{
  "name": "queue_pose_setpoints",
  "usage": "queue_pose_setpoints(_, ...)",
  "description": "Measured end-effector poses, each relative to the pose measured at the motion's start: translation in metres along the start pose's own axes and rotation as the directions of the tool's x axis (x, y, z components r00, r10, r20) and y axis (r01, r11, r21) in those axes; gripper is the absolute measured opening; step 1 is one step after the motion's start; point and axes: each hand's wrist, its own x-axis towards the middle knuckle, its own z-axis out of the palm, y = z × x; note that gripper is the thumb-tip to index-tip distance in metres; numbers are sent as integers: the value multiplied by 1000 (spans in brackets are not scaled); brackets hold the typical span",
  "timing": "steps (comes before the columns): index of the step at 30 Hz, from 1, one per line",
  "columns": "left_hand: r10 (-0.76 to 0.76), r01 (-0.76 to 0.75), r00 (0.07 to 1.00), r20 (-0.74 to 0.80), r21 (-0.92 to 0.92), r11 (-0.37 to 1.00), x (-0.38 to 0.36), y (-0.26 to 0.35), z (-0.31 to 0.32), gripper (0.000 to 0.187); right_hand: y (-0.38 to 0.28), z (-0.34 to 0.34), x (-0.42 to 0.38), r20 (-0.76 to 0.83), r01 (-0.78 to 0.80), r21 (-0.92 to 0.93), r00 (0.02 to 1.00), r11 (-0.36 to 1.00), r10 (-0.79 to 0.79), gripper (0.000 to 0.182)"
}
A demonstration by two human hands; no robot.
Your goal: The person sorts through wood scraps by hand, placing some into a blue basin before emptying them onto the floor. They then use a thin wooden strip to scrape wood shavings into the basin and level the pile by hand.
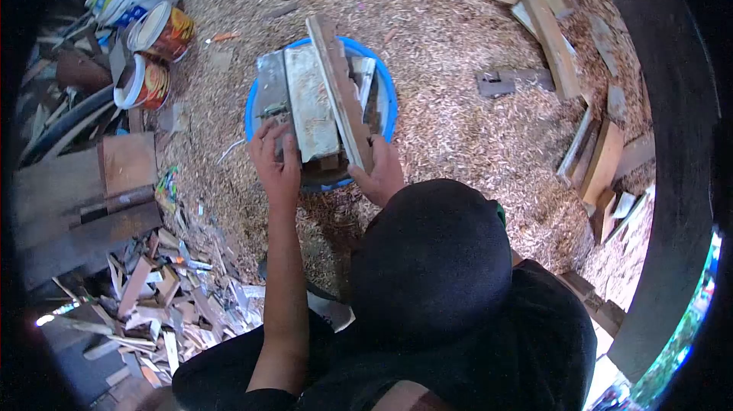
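A blue-rimmed round basin [392, 94] sits on the wood shavings with several wood pieces in it. My right hand [379, 172] grips the near end of a long, jagged-edged wooden board [336, 90], which leans across the basin's top. Beside it lies a pale, worn plank [311, 106]. My left hand [276, 161] is at the basin's near left edge, its fingers apart, close to a grey piece [272, 83]. Whether its fingertips touch the wood cannot be made out.
Paint-style buckets [172, 32] stand at upper left. A heap of wood scraps [164, 296] lies at lower left, beside wide boards [61, 190]. Long planks [546, 25] lie at right. A black cap [435, 258] and dark clothing fill the lower middle.
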Motion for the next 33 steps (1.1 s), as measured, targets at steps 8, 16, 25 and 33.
queue_pose_setpoints(8,-90,89,996,3,97,991,-16,-55,-16,30,-43,28,26,109,343,-190,938,920,-328,54)
queue_pose_setpoints(16,-165,167,976,141,0,986,-20,-68,-11,38,-32,13,46,11,409,-118,912,905,-411,43)
queue_pose_setpoints(25,4,-48,989,148,296,954,2,-28,-16,57,-25,2,55,84,448,-131,894,885,-440,31)
queue_pose_setpoints(33,-104,85,985,141,139,987,0,-42,-15,62,-4,-3,67,-31,374,-224,920,900,-390,30)
